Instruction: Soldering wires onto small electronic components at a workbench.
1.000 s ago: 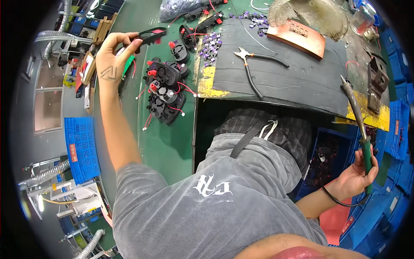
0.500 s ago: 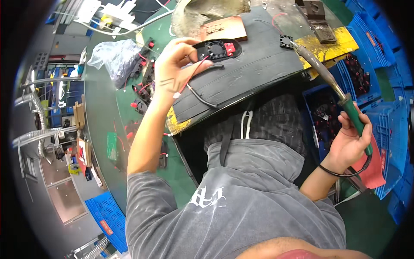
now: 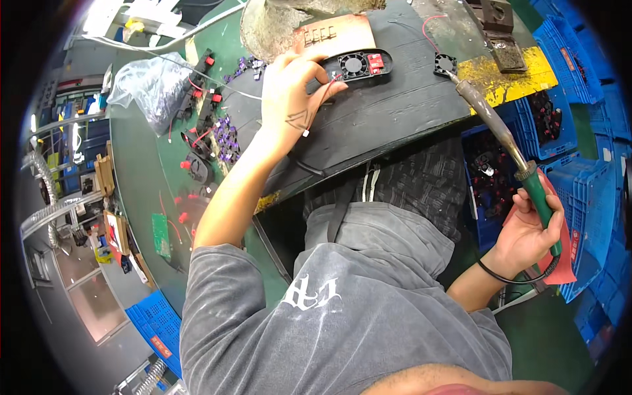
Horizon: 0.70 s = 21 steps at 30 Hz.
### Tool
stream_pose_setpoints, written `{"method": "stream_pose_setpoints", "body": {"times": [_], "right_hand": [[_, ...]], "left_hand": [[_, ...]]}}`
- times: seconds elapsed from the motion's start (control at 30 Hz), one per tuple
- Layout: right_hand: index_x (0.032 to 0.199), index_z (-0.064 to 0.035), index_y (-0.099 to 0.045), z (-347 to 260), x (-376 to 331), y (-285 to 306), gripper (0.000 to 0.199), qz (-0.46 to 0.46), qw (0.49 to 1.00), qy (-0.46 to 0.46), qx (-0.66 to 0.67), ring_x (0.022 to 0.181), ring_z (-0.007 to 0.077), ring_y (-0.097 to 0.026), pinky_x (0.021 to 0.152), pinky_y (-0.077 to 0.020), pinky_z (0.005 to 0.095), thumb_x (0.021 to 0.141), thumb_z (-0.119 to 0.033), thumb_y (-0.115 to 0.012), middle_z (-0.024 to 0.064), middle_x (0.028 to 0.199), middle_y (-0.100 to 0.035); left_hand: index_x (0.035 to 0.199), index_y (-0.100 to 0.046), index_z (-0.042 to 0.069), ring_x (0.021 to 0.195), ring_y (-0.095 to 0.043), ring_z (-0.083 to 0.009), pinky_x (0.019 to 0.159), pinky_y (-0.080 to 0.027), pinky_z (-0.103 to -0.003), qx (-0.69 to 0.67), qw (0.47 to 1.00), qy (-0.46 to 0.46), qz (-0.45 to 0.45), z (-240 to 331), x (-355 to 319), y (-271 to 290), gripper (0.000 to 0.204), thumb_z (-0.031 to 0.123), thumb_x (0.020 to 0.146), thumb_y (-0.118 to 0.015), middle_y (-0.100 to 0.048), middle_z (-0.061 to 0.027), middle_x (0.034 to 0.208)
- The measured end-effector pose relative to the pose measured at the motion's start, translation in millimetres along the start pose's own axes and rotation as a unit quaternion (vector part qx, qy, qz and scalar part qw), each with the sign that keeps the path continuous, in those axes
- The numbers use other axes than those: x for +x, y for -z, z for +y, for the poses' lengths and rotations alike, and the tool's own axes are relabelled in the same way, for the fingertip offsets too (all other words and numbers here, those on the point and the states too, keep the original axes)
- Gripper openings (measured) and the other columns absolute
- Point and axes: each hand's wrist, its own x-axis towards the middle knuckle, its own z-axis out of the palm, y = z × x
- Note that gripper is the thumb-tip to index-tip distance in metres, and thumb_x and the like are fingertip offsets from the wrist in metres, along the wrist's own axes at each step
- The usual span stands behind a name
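My left hand [image 3: 289, 99] pinches the left end of a black oval plastic housing [image 3: 387, 61] above the bench. Inside the housing sit a small black fan [image 3: 353, 64] and a red part [image 3: 376, 64]. A thin red wire with a white plug hangs over that hand. My right hand [image 3: 526, 237] is closed round the green handle of a soldering iron [image 3: 490, 118]. The iron's tip lies close to a second small fan [image 3: 445, 64] with a red wire, on the right part of the bench; whether they touch, I cannot tell.
Behind the housing stands a copper-coloured block [image 3: 336, 33] with slots. A metal fixture [image 3: 503, 46] is at the far right. Purple parts [image 3: 227, 139], black-and-red parts and a clear plastic bag [image 3: 155, 89] lie left. Blue crates [image 3: 579, 191] stand on the right.
My left hand and the housing have shifted right and slightly away from me. More purple parts show beside my left arm. The soldering iron has barely moved in my right hand.
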Motion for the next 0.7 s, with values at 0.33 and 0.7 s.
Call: {"method": "stream_pose_setpoints", "body": {"times": [0.33, 0.7], "right_hand": [[0.101, -0.0002, -0.064, 1, 28, -7, 0.037, -0.082, 0.994, -0.038, 0.057, 0.083, 0.0308, -0.068, 0.069, -0.0594, 0.0313, 0.098, -0.028, -0.04, 0.0282, 0.114, -0.061], [0.102, -0.0027, -0.065, 3, 41, -17, 0.039, -0.104, 0.994, -0.024, 0.02, 0.076, 0.028, -0.068, 0.071, -0.0586, 0.0319, 0.097, -0.031, -0.039, 0.0257, 0.111, -0.063]], "left_hand": [[0.089, -0.065, 0.013, 0.101, -0.053, -0.0284, 0.087, -0.044, -0.038, 0.035, 0.998, 0.033, -0.028, -9, 3, -3, 0.031, 0.028, 0.067, -0.081, -0.06, -0.0041, 0.108], [0.108, -0.063, 0.011, 0.106, -0.058, -0.0213, 0.101, -0.035, -0.041, 0.234, 0.954, -0.005, -0.184, -26, -27, 69, 0.032, 0.005, 0.077, -0.064, -0.063, -0.0019, 0.107]]}}
